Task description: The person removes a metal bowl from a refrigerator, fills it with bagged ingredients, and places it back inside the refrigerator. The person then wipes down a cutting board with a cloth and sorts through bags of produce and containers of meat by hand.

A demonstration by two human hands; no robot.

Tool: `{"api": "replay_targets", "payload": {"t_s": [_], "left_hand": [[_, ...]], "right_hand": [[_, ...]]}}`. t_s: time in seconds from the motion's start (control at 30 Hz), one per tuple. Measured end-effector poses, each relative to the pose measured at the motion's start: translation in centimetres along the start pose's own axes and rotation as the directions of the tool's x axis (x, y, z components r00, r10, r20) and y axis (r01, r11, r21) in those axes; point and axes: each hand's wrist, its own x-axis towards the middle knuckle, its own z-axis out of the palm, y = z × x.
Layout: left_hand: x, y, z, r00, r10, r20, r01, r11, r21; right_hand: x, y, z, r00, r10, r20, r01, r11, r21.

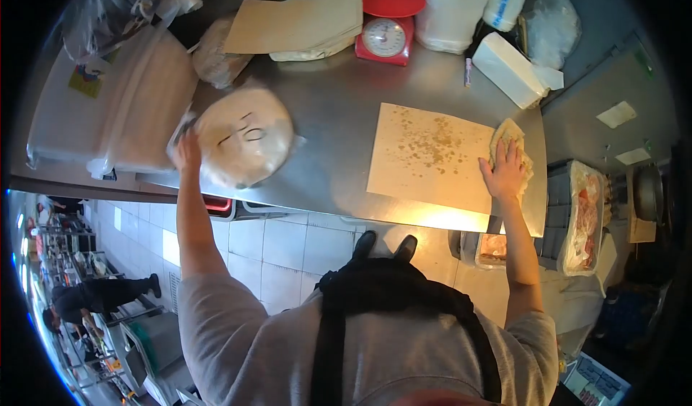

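On the left of the steel table, my left hand (189,150) is at the edge of a round, pale, plastic-wrapped bundle (249,136) with dark marks on top. Its fingers are partly hidden and blurred, so their grip cannot be made out. My right hand (504,172) lies with fingers spread on a yellowish cloth (510,134), at the right edge of a pale board (400,154). Brownish wet spots are scattered over the middle of the board.
A red scale (386,40), cardboard (303,20) and a white box (508,67) stand along the table's back. Large plastic tubs (119,103) are at the left. Packed trays (585,219) sit below right. Another person (94,299) stands far left.
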Motion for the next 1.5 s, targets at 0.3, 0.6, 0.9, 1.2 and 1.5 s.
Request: {"api": "replay_targets", "payload": {"t_s": [0.3,0.6,0.9,1.2,1.5], "left_hand": [[-11.0,0.7,-0.7,0.944,0.327,-0.047,-0.312,0.836,-0.452],[-6.7,0.4,5.4,0.906,0.413,-0.089,-0.422,0.888,-0.18],[1.9,13.4,-3.0,0.851,0.515,-0.099,-0.476,0.679,-0.56],[-10.6,40.5,-18.9,0.517,0.842,-0.156,0.082,-0.231,-0.97],[-29.3,53.1,-22.4,-0.302,0.882,-0.362,-0.063,-0.398,-0.915]], "right_hand": [[0.1,-0.2,0.3,1.0,-0.015,-0.021,0.014,0.999,-0.046],[1.6,2.6,1.0,0.982,-0.133,-0.132,0.149,0.982,0.117],[11.8,2.6,-4.8,0.963,-0.164,-0.214,0.142,0.984,-0.111],[-5.5,-8.8,-11.9,0.955,-0.23,-0.187,0.28,0.498,0.821],[-28.6,1.7,-10.1,0.757,0.545,0.36,-0.295,-0.206,0.933]]}}
